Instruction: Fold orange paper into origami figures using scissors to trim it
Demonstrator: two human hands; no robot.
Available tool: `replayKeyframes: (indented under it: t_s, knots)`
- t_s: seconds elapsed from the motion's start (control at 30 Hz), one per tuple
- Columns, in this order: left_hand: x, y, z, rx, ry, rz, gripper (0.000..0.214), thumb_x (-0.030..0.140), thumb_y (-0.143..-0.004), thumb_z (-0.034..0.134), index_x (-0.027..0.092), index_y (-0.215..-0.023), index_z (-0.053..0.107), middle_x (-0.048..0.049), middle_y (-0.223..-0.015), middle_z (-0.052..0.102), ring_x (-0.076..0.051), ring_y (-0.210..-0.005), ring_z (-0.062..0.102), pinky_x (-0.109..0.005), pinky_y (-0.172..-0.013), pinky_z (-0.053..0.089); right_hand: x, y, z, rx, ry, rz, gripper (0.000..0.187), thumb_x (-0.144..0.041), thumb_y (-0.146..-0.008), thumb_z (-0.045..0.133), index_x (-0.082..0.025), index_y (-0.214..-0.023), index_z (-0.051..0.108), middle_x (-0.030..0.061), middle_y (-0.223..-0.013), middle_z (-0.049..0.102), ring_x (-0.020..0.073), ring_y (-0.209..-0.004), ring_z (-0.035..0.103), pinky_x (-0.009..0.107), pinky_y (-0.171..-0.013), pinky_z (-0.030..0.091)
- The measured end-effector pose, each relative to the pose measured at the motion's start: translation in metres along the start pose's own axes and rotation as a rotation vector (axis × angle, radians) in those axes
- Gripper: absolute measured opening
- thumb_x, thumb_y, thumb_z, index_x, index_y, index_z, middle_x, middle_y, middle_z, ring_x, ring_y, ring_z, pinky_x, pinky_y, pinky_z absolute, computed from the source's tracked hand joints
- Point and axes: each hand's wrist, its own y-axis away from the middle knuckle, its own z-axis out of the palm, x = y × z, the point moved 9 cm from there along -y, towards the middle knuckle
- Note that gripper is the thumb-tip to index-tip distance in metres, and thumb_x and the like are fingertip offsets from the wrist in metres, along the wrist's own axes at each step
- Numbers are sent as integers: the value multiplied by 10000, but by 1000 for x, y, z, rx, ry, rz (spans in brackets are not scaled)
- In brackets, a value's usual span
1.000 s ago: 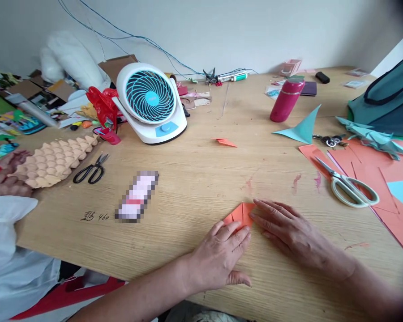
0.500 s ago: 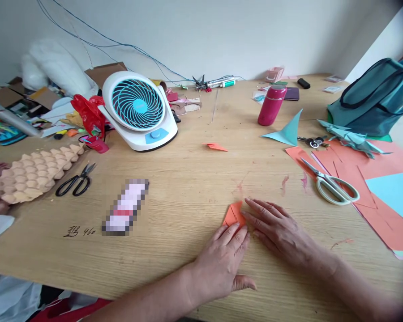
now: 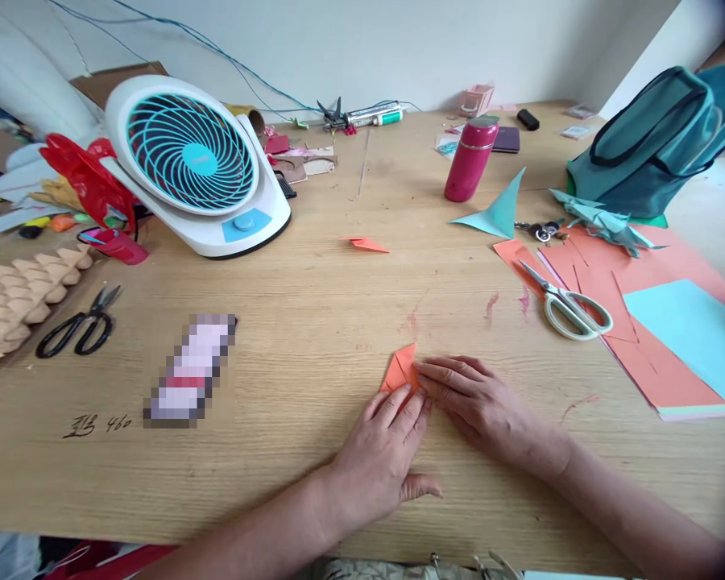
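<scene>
A small folded piece of orange paper (image 3: 400,367) lies on the table in front of me, creases showing on its upper face. My left hand (image 3: 383,451) rests flat over its lower end, fingers stretched out and pressing it down, thumb apart. My right hand (image 3: 477,403) touches the paper's right edge with its fingertips; its fingers are stretched and close together. The lower part of the paper is hidden under my left fingers. Farther back lies a small folded orange piece (image 3: 367,245), untouched by either hand.
White-handled scissors (image 3: 571,310) lie on orange and blue sheets (image 3: 682,354) at right. Behind them are folded teal paper (image 3: 499,213), keys (image 3: 542,232), a pink bottle (image 3: 471,159) and a teal bag (image 3: 640,153). Leftward are a fan (image 3: 193,169), black-handled scissors (image 3: 81,326) and a blurred-out object (image 3: 190,370).
The view has shifted, so most things sit farther left in it. My right fingers have come in closer against the folded paper's right edge; my left hand stays pressed on it.
</scene>
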Motion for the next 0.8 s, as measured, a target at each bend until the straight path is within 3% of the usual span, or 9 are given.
replayKeyframes:
  t_s: [0.13,0.33,0.6,0.8]
  knots:
    - [0,1,5,-19,-1,-20,968,806,-840,473,54,-1450,468,-185,-1517,503,-341,-1385,470,-457,-1154,348,-3,1,3,-16,26,13,414,-156,-1026,450,-113,-1429,537,156,-1478,551,286,-1354,492,470,-1043,467]
    - [2,2,-3,5,-3,-50,989,811,-822,499,73,-1477,436,-168,-1474,547,-320,-1369,485,-426,-1162,353,-5,2,7,1,40,38,414,-155,-1020,442,-149,-1419,556,157,-1377,619,292,-1179,594,457,-929,506]
    - [11,-8,5,-67,-84,-69,1014,834,-814,472,10,-1404,524,-196,-1417,587,-350,-1269,537,-451,-1087,428,-3,4,12,-9,-1,47,454,-170,-1027,430,-127,-1476,485,159,-1426,582,302,-1223,546,490,-1023,470]
    - [13,-7,15,-85,-109,-61,1082,872,-748,506,30,-1428,515,-190,-1428,589,-334,-1291,541,-429,-1105,426,-1,3,14,-39,6,47,493,-168,-1029,421,-130,-1520,426,174,-1472,538,296,-1262,522,497,-1064,453]
